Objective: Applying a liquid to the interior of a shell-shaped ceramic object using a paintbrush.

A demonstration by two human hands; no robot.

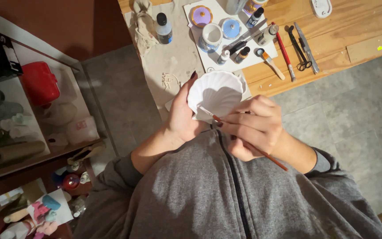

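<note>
Two hands: both work close together above the lap, in front of the counter [363, 26] edge.
Left hand [183, 116]: fingers curled around the left rim of the white shell dish [215, 92], gripping it and holding it tilted up off the counter.
Right hand [255, 128]: fingers pressed together, pinching a thin paintbrush [244, 140] like a pen.
Paintbrush: its tip touches the lower inside of the shell dish; the reddish handle runs back past the wrist.
Shell dish: scalloped, ribbed, held between the hands just below the white sheet [226, 33] on the counter.
White sheet: carries a white cup [211, 37], a purple round lid [200, 16], a blue round lid [231, 28] and several small paint bottles [244, 54].
Counter, right part: a red-handled tool [285, 55], scissors [299, 51] and a flat brush [270, 63] lie side by side.
Counter, left part: a black-capped bottle [163, 28] stands on a pale cloth [169, 66].
Clothing: a grey zipped sweater [226, 199].
Shelf [36, 110]: to the left, holding a red box [40, 82].
</note>
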